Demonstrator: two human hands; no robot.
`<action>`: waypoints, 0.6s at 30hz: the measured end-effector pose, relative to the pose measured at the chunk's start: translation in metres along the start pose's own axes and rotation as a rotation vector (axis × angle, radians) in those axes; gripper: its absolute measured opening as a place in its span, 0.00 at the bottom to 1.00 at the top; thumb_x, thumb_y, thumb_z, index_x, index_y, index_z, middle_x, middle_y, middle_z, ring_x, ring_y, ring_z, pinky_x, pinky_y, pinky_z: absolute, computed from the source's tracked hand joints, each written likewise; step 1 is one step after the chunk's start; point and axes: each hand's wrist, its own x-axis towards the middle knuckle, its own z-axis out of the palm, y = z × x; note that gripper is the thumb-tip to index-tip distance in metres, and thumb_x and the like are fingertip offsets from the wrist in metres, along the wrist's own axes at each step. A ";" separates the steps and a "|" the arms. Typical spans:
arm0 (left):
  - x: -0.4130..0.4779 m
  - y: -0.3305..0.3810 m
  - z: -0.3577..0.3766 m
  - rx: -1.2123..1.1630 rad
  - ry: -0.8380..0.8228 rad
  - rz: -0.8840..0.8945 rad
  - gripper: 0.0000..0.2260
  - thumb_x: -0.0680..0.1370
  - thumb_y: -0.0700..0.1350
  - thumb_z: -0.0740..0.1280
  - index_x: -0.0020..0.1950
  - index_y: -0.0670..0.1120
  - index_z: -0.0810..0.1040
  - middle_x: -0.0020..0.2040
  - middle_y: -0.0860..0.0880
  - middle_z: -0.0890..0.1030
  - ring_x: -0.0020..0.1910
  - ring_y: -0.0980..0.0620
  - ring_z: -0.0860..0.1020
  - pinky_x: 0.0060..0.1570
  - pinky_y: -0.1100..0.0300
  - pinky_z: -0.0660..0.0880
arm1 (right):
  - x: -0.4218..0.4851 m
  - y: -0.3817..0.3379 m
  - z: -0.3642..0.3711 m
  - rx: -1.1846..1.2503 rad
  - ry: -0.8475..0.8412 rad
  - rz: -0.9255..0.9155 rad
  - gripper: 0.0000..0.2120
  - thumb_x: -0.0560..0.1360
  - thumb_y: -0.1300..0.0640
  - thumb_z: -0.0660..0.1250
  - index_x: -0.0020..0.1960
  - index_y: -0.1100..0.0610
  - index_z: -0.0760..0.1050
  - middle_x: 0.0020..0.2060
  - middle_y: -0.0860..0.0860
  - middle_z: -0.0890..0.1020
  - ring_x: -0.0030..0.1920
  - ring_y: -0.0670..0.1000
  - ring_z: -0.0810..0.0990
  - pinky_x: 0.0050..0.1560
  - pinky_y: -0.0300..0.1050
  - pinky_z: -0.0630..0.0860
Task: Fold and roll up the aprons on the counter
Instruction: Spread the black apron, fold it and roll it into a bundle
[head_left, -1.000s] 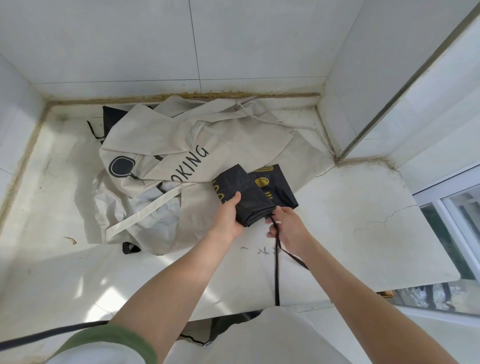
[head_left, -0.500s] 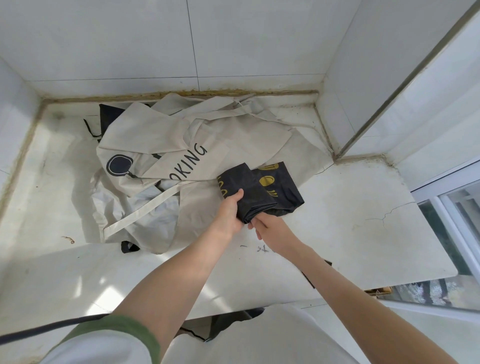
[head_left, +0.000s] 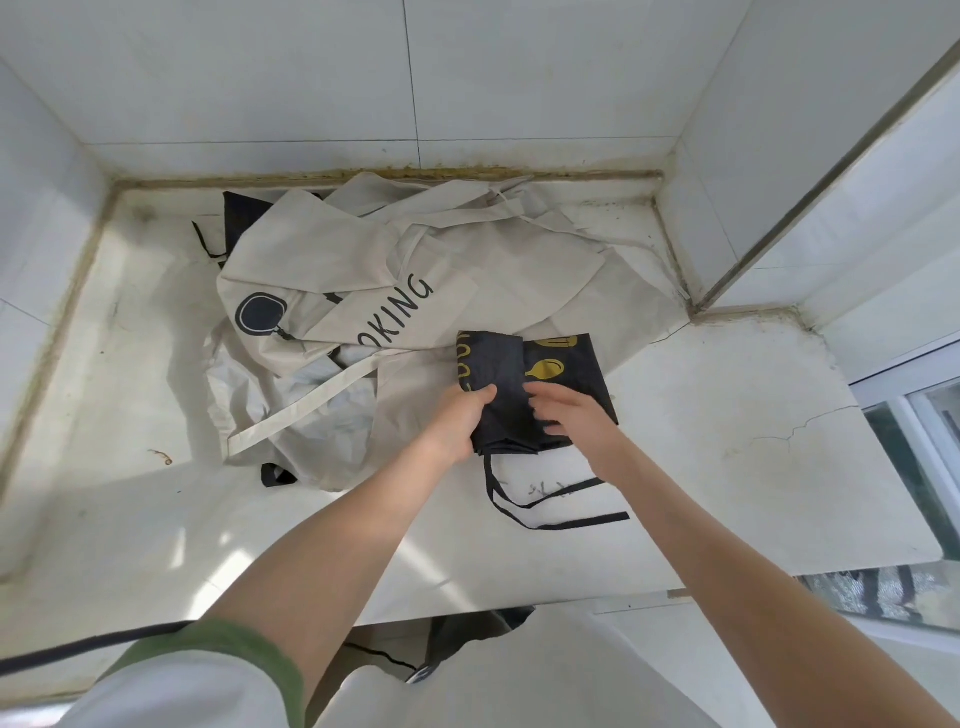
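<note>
Head view. White stone counter (head_left: 727, 441) sits in a tiled alcove, with pale wall tiles (head_left: 311, 78) on three sides. The joint (head_left: 389, 174) along the back edge is stained brown. A hairline crack (head_left: 810, 421) runs through the right part of the slab, and a window frame (head_left: 924, 426) adjoins the far right.

Task item in hand: the black apron (head_left: 561, 364), printed in yellow, lies on the counter at centre right. It is folded into a compact packet that overlaps the edge of the beige apron (head_left: 415, 270). The left hand (head_left: 457, 421) grips the packet's near left side, thumb on top. The right hand (head_left: 576, 415) rests on it with fingers extended and clasps nothing; it is slightly blurred. The black ties (head_left: 545, 514) trail loose toward the counter's front edge.

Progress, as judged: the black apron is folded and partly rolled, its ties unsecured. The beige apron lies crumpled and unfolded. A further dark cloth (head_left: 241, 213) shows beneath it at the back left. Most of the work is outstanding.
</note>
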 end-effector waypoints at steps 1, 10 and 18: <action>-0.002 -0.001 0.002 0.029 -0.005 0.015 0.12 0.81 0.41 0.62 0.63 0.40 0.76 0.59 0.40 0.80 0.53 0.43 0.80 0.47 0.54 0.79 | 0.003 0.000 0.004 0.056 -0.045 0.043 0.17 0.80 0.58 0.60 0.69 0.51 0.71 0.63 0.53 0.75 0.65 0.54 0.73 0.67 0.48 0.70; -0.025 0.010 0.021 0.084 -0.298 -0.079 0.28 0.81 0.62 0.41 0.65 0.51 0.73 0.59 0.50 0.77 0.60 0.50 0.74 0.61 0.54 0.71 | 0.009 -0.004 0.020 0.475 -0.115 0.100 0.21 0.77 0.47 0.65 0.68 0.51 0.70 0.59 0.53 0.80 0.57 0.53 0.80 0.52 0.51 0.79; -0.014 -0.001 0.015 0.170 -0.057 0.113 0.12 0.79 0.43 0.67 0.60 0.42 0.71 0.57 0.43 0.79 0.50 0.49 0.79 0.48 0.58 0.78 | -0.002 0.004 0.010 0.710 -0.065 0.127 0.16 0.80 0.58 0.61 0.66 0.61 0.72 0.58 0.59 0.81 0.56 0.59 0.81 0.47 0.54 0.81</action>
